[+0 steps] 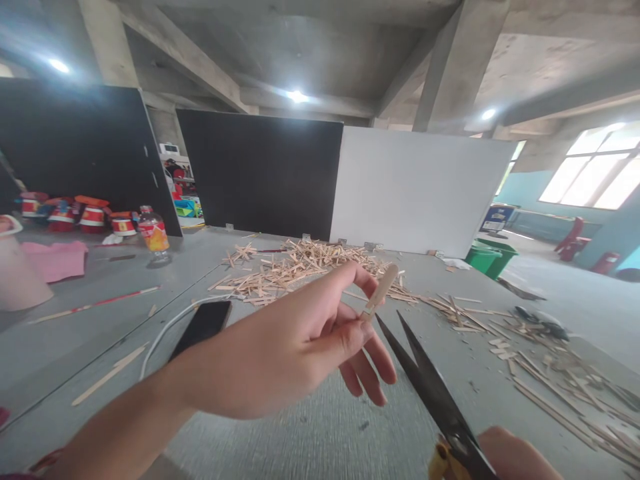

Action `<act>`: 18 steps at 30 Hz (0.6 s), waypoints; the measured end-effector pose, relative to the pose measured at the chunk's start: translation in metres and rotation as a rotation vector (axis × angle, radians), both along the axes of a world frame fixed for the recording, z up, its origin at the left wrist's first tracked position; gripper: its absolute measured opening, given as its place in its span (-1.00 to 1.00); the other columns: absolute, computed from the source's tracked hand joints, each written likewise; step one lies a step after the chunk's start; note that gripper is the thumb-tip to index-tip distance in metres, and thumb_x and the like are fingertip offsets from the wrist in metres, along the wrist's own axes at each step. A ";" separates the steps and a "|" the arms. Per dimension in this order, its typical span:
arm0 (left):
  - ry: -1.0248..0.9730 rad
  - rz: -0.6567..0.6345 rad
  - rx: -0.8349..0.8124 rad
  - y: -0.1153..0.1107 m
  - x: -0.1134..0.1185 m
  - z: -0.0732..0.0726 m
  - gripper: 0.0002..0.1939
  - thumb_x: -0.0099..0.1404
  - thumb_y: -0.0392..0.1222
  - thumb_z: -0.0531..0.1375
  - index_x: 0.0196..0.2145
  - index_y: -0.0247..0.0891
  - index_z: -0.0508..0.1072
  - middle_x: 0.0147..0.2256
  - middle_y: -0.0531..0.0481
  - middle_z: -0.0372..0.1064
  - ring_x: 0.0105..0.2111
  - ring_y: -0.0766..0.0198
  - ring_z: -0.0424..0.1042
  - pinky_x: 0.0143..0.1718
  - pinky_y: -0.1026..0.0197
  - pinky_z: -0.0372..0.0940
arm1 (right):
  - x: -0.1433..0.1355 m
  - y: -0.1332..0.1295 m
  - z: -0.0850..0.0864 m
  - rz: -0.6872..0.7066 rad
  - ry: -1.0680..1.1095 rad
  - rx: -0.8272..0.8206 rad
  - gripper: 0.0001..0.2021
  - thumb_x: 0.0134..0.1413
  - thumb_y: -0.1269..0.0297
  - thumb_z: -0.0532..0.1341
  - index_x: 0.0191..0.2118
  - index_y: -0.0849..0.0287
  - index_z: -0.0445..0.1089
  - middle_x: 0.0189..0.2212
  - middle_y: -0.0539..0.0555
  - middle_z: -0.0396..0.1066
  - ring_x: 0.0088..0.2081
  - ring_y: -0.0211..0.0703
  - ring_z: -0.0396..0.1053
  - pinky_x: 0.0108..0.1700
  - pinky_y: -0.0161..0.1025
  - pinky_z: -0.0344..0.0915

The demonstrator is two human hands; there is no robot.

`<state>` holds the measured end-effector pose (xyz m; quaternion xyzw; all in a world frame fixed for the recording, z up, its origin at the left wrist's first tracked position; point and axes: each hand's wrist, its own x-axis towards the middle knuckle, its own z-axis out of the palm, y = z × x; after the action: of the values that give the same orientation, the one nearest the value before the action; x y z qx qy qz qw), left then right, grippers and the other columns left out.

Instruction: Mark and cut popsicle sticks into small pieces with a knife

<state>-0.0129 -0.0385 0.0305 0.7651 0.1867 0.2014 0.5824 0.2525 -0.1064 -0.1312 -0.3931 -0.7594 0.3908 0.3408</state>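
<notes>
My left hand reaches across the middle of the view, thumb and forefinger pinched on a short, flat wooden craft stick with a rounded end. Its other fingers hang loosely curled below. At the lower right, my right hand grips a pair of scissors with dark blades and yellow handles; most of that hand is cut off by the frame edge. The blades stand slightly apart, their tips just right of the stick and not touching it. Behind my left hand lies a heap of wooden sticks on the grey table.
A phone lies beside a white cable left of my forearm. Further left stand a drink bottle and a pink cloth. More sticks and scraps spread over the right side. Upright black and white panels border the back.
</notes>
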 end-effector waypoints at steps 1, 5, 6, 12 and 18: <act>0.010 0.004 0.009 0.000 0.000 0.000 -0.90 0.61 -0.10 0.02 0.00 -0.12 0.18 -0.19 -0.04 0.55 -0.23 0.21 0.59 -0.14 0.15 0.47 | -0.002 0.003 -0.004 0.003 0.004 0.003 -0.28 0.07 -0.43 0.20 -0.70 0.12 0.08 -0.75 -0.14 -0.17 -0.68 -0.37 -0.16 -0.70 -0.36 -0.19; 0.090 0.167 0.165 0.000 -0.002 -0.004 -0.81 0.59 0.02 0.03 0.00 -0.08 0.31 -0.39 0.15 0.41 -0.48 0.39 0.38 -0.44 0.34 0.28 | -0.007 0.012 -0.016 0.010 0.002 0.003 -0.29 0.07 -0.35 0.26 -0.73 0.10 0.01 -0.78 -0.15 -0.26 -0.71 -0.37 -0.19 -0.73 -0.36 -0.27; 0.106 0.234 0.218 0.001 -0.002 -0.005 -0.76 0.59 0.06 0.02 -0.02 -0.07 0.37 -0.48 0.18 0.29 -0.54 0.42 0.25 -0.53 0.35 0.17 | -0.007 0.013 -0.018 0.014 -0.001 0.001 -0.30 0.07 -0.33 0.26 -0.73 0.09 0.01 -0.78 -0.15 -0.25 -0.71 -0.37 -0.18 -0.73 -0.36 -0.27; 0.065 0.415 0.308 0.004 -0.004 -0.007 -0.68 0.58 0.13 0.00 -0.04 -0.03 0.46 -0.49 0.18 0.14 -0.53 0.38 0.17 -0.51 0.32 0.14 | -0.003 0.013 -0.019 0.019 -0.012 -0.004 -0.31 0.06 -0.33 0.26 -0.73 0.07 0.01 -0.78 -0.13 -0.22 -0.71 -0.34 -0.17 -0.73 -0.33 -0.26; 0.088 0.289 0.242 0.000 -0.003 -0.006 -0.74 0.61 0.10 -0.07 -0.10 -0.07 0.25 -0.44 0.22 0.36 -0.51 0.38 0.40 -0.28 0.23 0.34 | 0.000 0.009 -0.016 0.040 -0.054 0.004 -0.29 0.09 -0.30 0.28 -0.69 0.09 -0.06 -0.74 -0.14 -0.29 -0.65 -0.33 -0.19 -0.68 -0.35 -0.18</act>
<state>-0.0160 -0.0380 0.0246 0.8027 0.2945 0.2702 0.4426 0.2524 -0.0971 -0.1476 -0.3876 -0.7768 0.3851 0.3131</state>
